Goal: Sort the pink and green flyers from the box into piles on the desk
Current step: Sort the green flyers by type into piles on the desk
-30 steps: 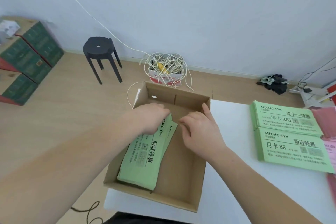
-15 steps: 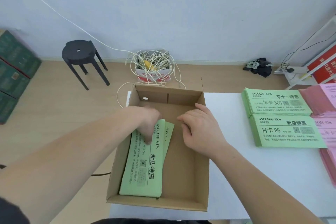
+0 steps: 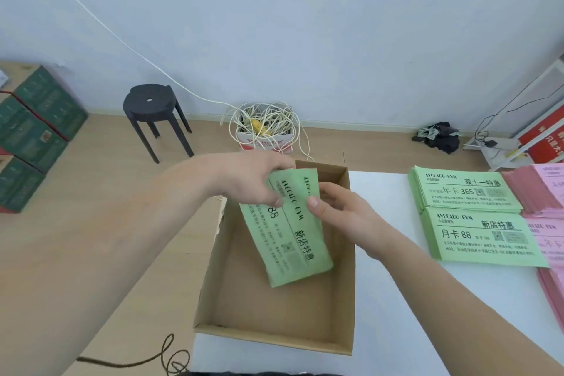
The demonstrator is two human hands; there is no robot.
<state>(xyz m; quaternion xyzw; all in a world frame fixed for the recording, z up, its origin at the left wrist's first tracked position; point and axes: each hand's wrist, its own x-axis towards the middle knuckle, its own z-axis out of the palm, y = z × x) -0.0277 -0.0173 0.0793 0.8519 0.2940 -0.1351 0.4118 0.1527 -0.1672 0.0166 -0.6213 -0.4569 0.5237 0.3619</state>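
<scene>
The left hand [image 3: 254,181] and the right hand [image 3: 341,214] were both clamped on a bundle of green flyers [image 3: 293,241]. The bundle hung tilted above the cardboard box [image 3: 274,342] at the left end of the table [image 3: 396,308], its near end dipping toward the box floor. To do this step well, the person would probably need to square the sheets first, since the top flyer sat offset from those under it. They should then keep a firm pinch and carry the bundle right, clear of the box wall, to the near green pile [image 3: 482,241], whose print appeared to match. It should not go to the far green pile [image 3: 464,192] or the pink piles [image 3: 546,192] at the right edge. The left hand reached in from the left and gripped the bundle's far end, thumb on the printed face. The right hand pinched the right edge with its thumb on top, its fingers mostly hidden behind the paper.
</scene>
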